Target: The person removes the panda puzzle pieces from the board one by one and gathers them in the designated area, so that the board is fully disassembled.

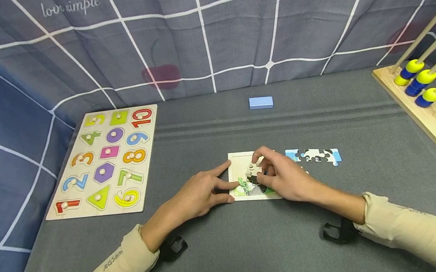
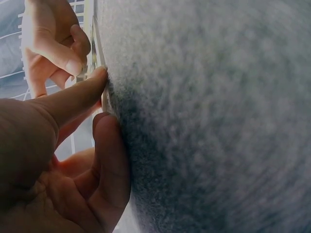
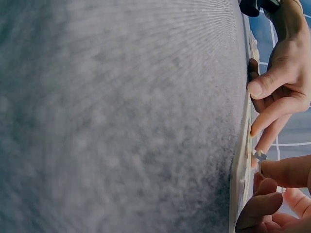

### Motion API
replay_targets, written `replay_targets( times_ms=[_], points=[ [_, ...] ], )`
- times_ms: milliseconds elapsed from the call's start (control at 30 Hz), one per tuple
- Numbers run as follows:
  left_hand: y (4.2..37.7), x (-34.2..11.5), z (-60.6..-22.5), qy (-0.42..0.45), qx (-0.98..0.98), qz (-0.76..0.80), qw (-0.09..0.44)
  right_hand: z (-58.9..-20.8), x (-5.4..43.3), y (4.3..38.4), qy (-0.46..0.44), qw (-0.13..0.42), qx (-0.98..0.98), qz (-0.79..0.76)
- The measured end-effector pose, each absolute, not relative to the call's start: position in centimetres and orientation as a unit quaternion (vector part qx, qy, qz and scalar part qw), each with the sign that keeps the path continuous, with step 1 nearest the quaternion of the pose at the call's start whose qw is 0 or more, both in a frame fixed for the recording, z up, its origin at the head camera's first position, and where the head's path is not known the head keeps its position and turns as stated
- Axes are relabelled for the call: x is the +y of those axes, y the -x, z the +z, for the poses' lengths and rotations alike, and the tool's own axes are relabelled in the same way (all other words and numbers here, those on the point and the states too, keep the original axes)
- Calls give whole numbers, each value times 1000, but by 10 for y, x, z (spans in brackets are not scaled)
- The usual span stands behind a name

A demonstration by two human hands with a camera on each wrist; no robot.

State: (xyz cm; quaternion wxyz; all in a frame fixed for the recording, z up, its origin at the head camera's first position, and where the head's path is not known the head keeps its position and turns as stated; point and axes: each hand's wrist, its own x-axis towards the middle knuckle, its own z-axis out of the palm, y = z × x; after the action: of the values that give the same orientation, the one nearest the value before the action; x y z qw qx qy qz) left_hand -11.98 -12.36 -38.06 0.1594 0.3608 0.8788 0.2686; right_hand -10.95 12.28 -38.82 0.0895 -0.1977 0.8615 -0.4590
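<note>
A small square jigsaw tray (image 1: 233,156) with a pale rim lies flat in the head view. Green and black-and-white picture pieces (image 1: 247,187) fill its lower part, while bare pale board shows at its upper left. My left hand (image 1: 199,193) rests at the tray's left side, fingers extended, index and thumb at the edge and another fingertip over the picture. From the right, my right hand (image 1: 285,177) reaches over the tray and pinches a small jigsaw piece (image 3: 260,156) between thumb and fingers. That hand covers the tray's right side.
Several loose jigsaw pieces (image 1: 314,154) lie just right of the tray. Behind it sits a blue block (image 1: 261,102). A number-and-shape peg board (image 1: 145,165) lies at the left, and a wooden peg stand (image 1: 423,124) with yellow and blue beads stands at the right. A checked curtain (image 1: 228,35) hangs behind.
</note>
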Motion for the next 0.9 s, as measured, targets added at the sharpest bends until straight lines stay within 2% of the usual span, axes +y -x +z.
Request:
replay_targets(
  times_ms=[333, 900],
  points=[
    [121, -123, -380, -355, 882, 262, 166, -382, 138, 105, 185, 100, 840, -500],
    [120, -124, -381, -365, 878, 269, 155, -378, 199, 83, 144, 114, 837, -516]
  ],
)
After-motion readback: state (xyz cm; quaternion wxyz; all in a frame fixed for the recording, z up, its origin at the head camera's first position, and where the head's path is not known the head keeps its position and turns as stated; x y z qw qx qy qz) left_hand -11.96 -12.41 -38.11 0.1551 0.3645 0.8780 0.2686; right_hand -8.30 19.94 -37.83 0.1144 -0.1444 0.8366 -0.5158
